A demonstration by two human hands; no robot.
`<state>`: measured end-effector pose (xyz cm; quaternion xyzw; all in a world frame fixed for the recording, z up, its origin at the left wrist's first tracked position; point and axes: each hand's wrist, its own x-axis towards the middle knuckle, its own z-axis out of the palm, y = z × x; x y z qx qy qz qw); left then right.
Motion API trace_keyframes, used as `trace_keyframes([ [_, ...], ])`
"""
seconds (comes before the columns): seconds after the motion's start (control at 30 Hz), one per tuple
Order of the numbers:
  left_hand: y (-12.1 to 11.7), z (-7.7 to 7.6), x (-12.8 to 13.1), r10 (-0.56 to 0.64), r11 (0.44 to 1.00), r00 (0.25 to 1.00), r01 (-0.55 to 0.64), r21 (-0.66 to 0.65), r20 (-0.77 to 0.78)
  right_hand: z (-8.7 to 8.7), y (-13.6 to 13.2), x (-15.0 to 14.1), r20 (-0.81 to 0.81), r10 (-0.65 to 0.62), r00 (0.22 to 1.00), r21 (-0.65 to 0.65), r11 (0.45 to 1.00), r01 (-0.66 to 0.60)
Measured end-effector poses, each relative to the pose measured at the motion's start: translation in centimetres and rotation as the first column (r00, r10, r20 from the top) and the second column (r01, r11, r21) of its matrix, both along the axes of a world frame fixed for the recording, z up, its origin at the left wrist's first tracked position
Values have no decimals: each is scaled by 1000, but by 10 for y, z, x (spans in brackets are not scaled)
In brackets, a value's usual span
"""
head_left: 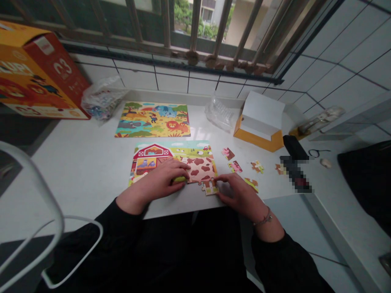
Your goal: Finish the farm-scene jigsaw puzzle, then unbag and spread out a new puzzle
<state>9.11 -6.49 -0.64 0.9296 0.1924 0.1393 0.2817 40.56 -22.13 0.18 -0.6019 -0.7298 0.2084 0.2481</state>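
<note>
A partly assembled farm jigsaw puzzle (197,154) with a red barn and a brown-spotted cow lies on the white table before me. My left hand (166,177) rests over its lower left part, fingers stretched out and covering some of the picture. Between the thumb and fingers of my right hand (240,193) is a puzzle piece (209,188), held at the puzzle's lower right edge below the cow. Whether it is locked in, I cannot tell. Several loose pieces lie to the right, among them a pink one (227,153) and a yellow-brown one (257,166).
Behind the farm puzzle lies a safari puzzle (152,119). A bag of pieces (102,99) leans by a large orange box (58,77) at left. An open small box (259,122) and crumpled plastic (218,114) stand back right. A white curved frame (51,195) rises at left.
</note>
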Motion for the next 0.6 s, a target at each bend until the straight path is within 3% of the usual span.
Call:
trace_keyframes([
  [0.6,1,0,1,1,1000,1000,-1,0,-9,-5,-11,8,-47,-12,999,-40,999,10],
])
